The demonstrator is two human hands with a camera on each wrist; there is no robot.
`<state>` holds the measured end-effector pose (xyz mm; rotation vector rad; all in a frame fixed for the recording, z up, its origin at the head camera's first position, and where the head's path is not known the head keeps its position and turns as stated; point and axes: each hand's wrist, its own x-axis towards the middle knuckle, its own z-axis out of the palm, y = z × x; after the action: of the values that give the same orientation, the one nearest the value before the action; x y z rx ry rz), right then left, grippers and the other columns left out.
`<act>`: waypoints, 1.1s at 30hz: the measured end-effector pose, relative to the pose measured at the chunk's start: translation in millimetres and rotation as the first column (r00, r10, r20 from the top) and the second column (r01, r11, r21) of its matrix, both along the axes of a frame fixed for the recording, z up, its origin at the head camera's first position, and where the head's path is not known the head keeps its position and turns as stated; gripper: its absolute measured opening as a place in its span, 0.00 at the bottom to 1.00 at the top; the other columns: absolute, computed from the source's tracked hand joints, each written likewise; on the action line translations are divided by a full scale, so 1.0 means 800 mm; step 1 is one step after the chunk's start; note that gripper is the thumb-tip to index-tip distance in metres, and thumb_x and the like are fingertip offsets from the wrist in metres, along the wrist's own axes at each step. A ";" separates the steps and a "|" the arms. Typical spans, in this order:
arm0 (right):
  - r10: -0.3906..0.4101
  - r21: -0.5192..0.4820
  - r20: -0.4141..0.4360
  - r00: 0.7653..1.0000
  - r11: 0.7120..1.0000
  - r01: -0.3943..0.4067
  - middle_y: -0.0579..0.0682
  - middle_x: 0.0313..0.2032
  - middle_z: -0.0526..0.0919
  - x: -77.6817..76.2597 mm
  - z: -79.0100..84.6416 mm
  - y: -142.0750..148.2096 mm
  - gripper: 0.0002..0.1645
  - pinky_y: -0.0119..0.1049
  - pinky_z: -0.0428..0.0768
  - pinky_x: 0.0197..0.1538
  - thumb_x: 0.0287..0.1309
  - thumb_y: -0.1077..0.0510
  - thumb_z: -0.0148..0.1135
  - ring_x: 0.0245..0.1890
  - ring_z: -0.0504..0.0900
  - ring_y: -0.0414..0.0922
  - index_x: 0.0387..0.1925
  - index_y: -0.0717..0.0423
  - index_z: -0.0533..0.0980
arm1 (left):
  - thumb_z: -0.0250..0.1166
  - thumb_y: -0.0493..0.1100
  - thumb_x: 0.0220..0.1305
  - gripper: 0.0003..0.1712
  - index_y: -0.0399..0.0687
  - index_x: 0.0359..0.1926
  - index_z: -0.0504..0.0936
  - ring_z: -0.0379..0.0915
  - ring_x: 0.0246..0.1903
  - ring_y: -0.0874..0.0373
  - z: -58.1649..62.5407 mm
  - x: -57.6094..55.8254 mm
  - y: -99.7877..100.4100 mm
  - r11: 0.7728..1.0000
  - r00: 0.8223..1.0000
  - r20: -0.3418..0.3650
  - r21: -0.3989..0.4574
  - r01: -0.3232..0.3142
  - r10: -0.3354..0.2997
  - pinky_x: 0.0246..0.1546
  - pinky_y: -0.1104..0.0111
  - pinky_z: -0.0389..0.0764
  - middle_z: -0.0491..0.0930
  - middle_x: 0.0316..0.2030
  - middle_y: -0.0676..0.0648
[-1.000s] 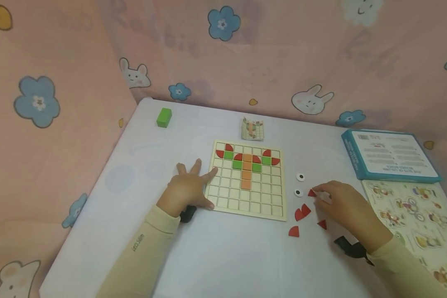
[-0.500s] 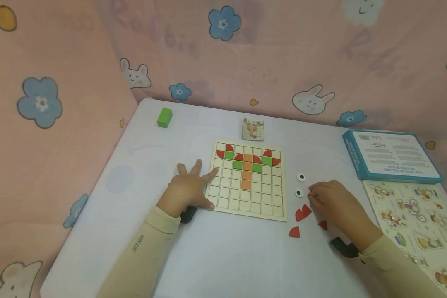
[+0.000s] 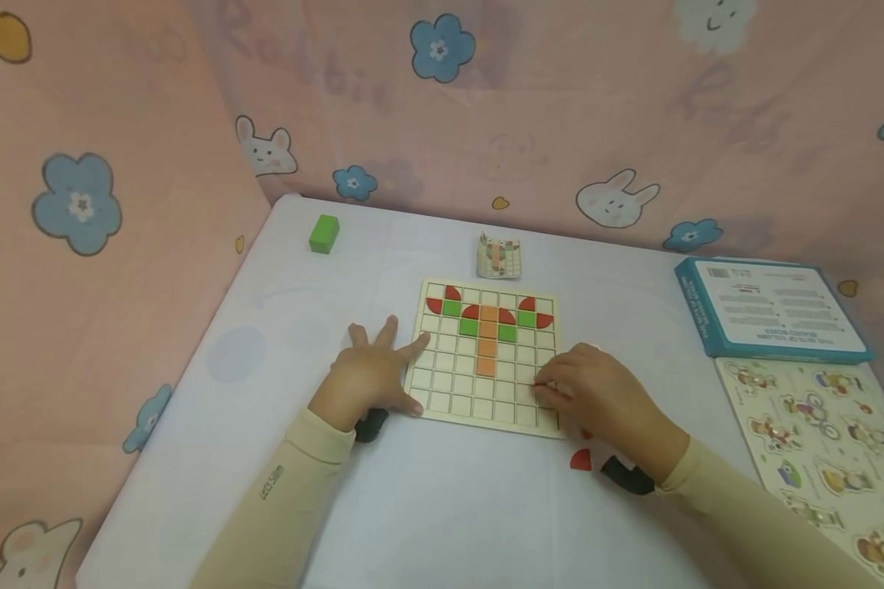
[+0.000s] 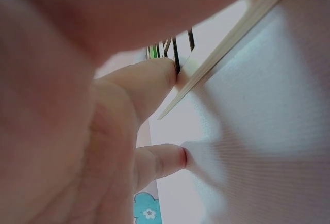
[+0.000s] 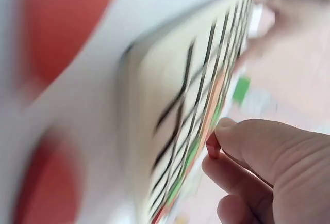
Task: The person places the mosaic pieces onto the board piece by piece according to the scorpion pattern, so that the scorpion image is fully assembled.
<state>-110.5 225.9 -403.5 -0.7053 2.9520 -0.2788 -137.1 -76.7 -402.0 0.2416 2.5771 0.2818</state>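
Note:
A wooden grid board [image 3: 462, 384] lies on the white table, with red quarter-circles, green squares and a column of orange squares set in its upper cells. My left hand [image 3: 372, 372] has its fingers spread, thumb and index finger resting on the board's left edge. Over the board's right side, my right hand [image 3: 604, 401] pinches a small red triangle piece [image 5: 213, 145] between thumb and index finger. One red quarter-circle [image 3: 580, 460] shows below that hand. The hand hides the two round eye pieces and most other loose red pieces in the head view.
Behind the board stands a small creased pattern card [image 3: 499, 257]. A green block [image 3: 324, 235] sits at the back left. To the right lie a blue-edged box [image 3: 777, 307] and a board with printed figures [image 3: 818, 425]. Patterned pink cloth [image 3: 530, 106] walls the back and left.
My right hand picked up the red triangle beside the eye pieces and carried it left to over the board's right side. The left hand has stayed in place.

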 end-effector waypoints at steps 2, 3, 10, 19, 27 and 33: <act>0.078 0.000 -0.040 0.996 0.997 -0.078 0.39 0.37 0.89 -0.002 -0.005 -0.019 0.09 0.39 0.81 0.48 0.54 0.51 0.75 0.43 0.80 0.43 0.39 0.45 0.89 | 0.80 0.64 0.42 0.64 0.76 0.77 0.53 0.35 0.73 0.23 -0.001 0.000 -0.001 1.000 1.000 -0.004 -0.004 0.002 -0.002 0.54 0.35 0.74 0.38 0.81 0.41; 0.105 -0.005 -0.051 0.993 0.994 -0.106 0.39 0.37 0.89 -0.002 -0.007 -0.027 0.08 0.39 0.81 0.47 0.55 0.52 0.75 0.42 0.80 0.43 0.38 0.45 0.89 | 0.80 0.64 0.42 0.64 0.76 0.77 0.53 0.35 0.73 0.23 -0.002 -0.001 -0.001 1.000 1.000 -0.004 -0.006 0.004 -0.004 0.54 0.35 0.74 0.38 0.81 0.41; 0.200 0.004 -0.143 0.969 0.979 -0.202 0.42 0.35 0.90 -0.003 -0.021 -0.049 0.06 0.36 0.80 0.44 0.53 0.56 0.75 0.38 0.82 0.42 0.35 0.47 0.89 | 0.80 0.65 0.42 0.64 0.77 0.77 0.52 0.34 0.73 0.21 -0.003 -0.001 -0.001 1.000 1.000 -0.006 -0.011 0.008 -0.008 0.54 0.33 0.72 0.38 0.81 0.42; 0.148 0.021 -0.076 0.986 0.989 -0.147 0.42 0.44 0.86 0.016 -0.019 -0.046 0.16 0.37 0.79 0.47 0.52 0.61 0.76 0.44 0.78 0.44 0.45 0.47 0.88 | 0.80 0.64 0.42 0.64 0.78 0.77 0.52 0.34 0.73 0.24 -0.003 -0.001 -0.002 1.000 1.000 0.001 -0.001 -0.007 0.007 0.54 0.33 0.72 0.37 0.81 0.43; 0.149 0.003 -0.104 0.983 0.989 -0.149 0.42 0.43 0.88 0.018 -0.022 -0.044 0.16 0.36 0.78 0.46 0.52 0.61 0.75 0.43 0.79 0.44 0.44 0.48 0.88 | 0.80 0.64 0.42 0.64 0.79 0.77 0.52 0.35 0.73 0.25 -0.005 -0.002 -0.001 1.000 1.000 0.002 -0.002 -0.010 0.010 0.54 0.33 0.72 0.38 0.81 0.43; 0.150 -0.017 -0.073 0.986 0.988 -0.151 0.42 0.43 0.88 0.013 -0.022 -0.044 0.15 0.36 0.77 0.44 0.50 0.63 0.76 0.42 0.78 0.44 0.42 0.49 0.89 | 0.80 0.64 0.42 0.64 0.78 0.77 0.52 0.36 0.73 0.24 -0.007 -0.001 -0.002 1.000 1.000 -0.006 0.000 -0.004 0.004 0.54 0.35 0.74 0.38 0.81 0.43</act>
<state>-100.4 190.9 -421.0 -0.9552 2.9447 -0.2796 -138.2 -78.2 -407.6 0.2375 2.5839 0.2831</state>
